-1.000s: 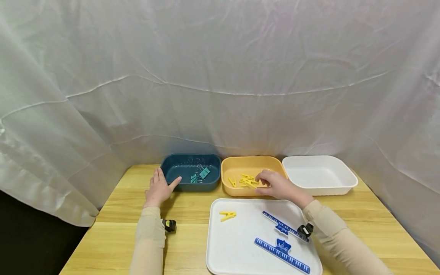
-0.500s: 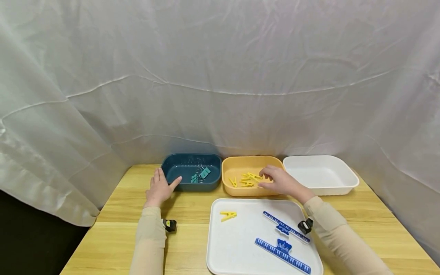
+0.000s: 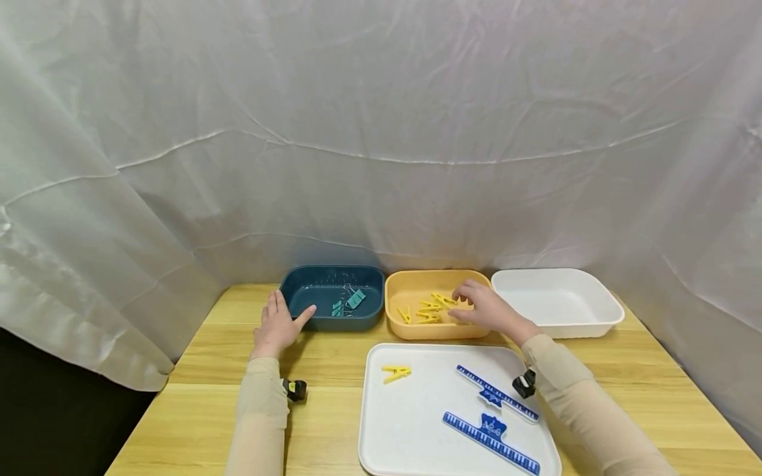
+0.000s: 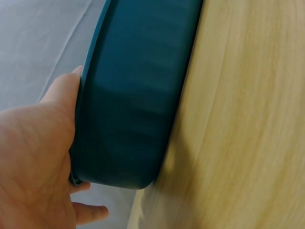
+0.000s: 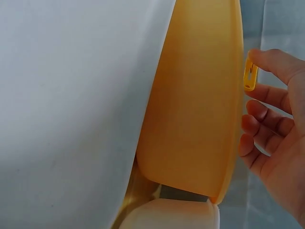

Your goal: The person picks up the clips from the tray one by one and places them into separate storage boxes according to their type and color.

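A yellow clothespin (image 5: pixel 250 71) is pinched between the thumb and index finger of my right hand (image 3: pixel 485 311), above the rim of the yellow bin (image 3: pixel 411 281). Several more yellow clothespins (image 3: pixel 428 318) lie inside that bin. My left hand (image 3: pixel 276 330) rests on the near left corner of the dark blue bin (image 3: pixel 321 324), thumb along the front rim and fingers stretched along the end. Inside the blue bin are teal binder clips (image 3: pixel 355 299). One yellow clothespin (image 3: pixel 396 374) lies on the white tray (image 3: pixel 411 430) in front.
Two blue ruler-shaped clips with a piano-key pattern (image 3: pixel 491 443) lie on the tray's right half. A white bin (image 3: pixel 553 324) stands to the right of the yellow one, before a pale curtain (image 3: pixel 381 132). Everything stands on a wooden table (image 3: pixel 321 423).
My right hand has shifted slightly up and right over the yellow bin, with the pinched clothespin moving along. The left hand stays on the blue bin.
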The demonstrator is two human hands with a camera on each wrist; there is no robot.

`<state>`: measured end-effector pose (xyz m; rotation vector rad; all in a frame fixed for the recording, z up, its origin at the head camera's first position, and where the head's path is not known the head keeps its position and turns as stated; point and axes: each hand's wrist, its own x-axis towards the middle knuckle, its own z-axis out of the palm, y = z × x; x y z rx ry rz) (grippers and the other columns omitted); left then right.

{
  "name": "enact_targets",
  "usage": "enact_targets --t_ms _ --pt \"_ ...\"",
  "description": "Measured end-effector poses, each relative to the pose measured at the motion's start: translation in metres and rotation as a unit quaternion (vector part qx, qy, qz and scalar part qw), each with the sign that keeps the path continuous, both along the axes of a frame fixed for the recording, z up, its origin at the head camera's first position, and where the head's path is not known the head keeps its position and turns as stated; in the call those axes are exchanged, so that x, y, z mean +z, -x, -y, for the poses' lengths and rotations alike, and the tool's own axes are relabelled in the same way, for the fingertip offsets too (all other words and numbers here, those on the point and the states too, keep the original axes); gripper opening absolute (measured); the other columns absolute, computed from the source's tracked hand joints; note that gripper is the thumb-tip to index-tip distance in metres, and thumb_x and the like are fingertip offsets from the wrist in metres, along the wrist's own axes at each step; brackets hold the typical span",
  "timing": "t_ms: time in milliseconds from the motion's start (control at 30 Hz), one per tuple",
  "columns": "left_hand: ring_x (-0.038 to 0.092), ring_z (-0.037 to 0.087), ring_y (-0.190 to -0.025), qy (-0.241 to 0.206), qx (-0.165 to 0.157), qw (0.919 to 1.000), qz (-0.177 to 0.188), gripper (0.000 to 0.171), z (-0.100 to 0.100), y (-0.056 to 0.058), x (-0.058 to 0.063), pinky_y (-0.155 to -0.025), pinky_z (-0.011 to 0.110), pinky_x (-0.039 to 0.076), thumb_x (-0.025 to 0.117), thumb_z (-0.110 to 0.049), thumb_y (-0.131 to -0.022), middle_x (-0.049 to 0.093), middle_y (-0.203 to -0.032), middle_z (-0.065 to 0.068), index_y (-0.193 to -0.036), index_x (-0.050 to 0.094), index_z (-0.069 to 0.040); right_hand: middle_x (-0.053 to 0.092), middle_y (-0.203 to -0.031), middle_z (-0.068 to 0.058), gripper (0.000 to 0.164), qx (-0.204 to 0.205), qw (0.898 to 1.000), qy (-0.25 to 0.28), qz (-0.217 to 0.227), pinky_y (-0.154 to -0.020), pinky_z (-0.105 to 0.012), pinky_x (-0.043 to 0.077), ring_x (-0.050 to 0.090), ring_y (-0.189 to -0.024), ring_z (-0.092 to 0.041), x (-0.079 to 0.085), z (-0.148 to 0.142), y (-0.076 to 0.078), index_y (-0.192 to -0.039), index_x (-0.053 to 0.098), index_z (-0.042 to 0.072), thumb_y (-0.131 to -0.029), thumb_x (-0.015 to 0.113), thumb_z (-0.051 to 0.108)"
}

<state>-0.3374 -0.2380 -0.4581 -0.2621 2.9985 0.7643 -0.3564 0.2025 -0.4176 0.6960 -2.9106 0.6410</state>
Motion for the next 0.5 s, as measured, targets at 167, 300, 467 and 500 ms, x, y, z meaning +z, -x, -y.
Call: enact_targets --t_ms 167,300,467,500 --pt "0.007 0.050 -0.148 0.001 0.001 1.0000 -0.003 0.113 0.001 -0.001 0.001 -0.106 0.078 0.016 0.036 -0.079 -0.087 -0.006 -0.164 0.021 -0.155 -0.009 0.000 0.059 -0.100 -0.006 0.031 -0.003 1.000 0.008 -0.005 -0.081 -0.039 0.050 0.056 -0.090 -0.023 -0.007 0.001 0.008 -0.105 0.066 0.009 -0.086 0.074 0.032" --pt "0.007 0.050 -0.148 0.002 0.001 1.0000 -0.001 0.115 0.001 -0.001 0.002 -0.106 0.078 0.017 0.036 -0.080 -0.086 -0.006 -0.164 0.022 -0.155 -0.010 0.000 0.059 -0.099 -0.006 0.031 -0.004 1.000 0.010 -0.011 -0.080 -0.038 0.049 0.054 -0.088 -0.021 -0.011 0.002 0.015 -0.103 0.066 0.009 -0.085 0.074 0.032" --pt "0.007 0.050 -0.147 0.002 0.001 1.0000 0.001 0.113 0.001 -0.002 0.002 -0.107 0.077 0.017 0.037 -0.079 -0.087 -0.007 -0.163 0.022 -0.155 -0.008 0.000 0.059 -0.100 -0.007 0.030 -0.020 1.000 0.007 0.001 -0.080 -0.038 0.048 0.053 -0.087 -0.021 -0.015 0.005 0.022 -0.102 0.066 0.009 -0.085 0.075 0.032" --pt "0.006 0.050 -0.148 0.001 0.001 1.0000 0.001 0.112 0.001 -0.002 0.002 -0.107 0.078 0.017 0.037 -0.078 -0.088 -0.007 -0.163 0.022 -0.155 -0.008 0.000 0.059 -0.100 -0.007 0.030 -0.024 1.000 0.004 0.003 -0.080 -0.038 0.047 0.053 -0.087 -0.021 -0.016 0.006 0.023 -0.102 0.065 0.009 -0.085 0.075 0.033"
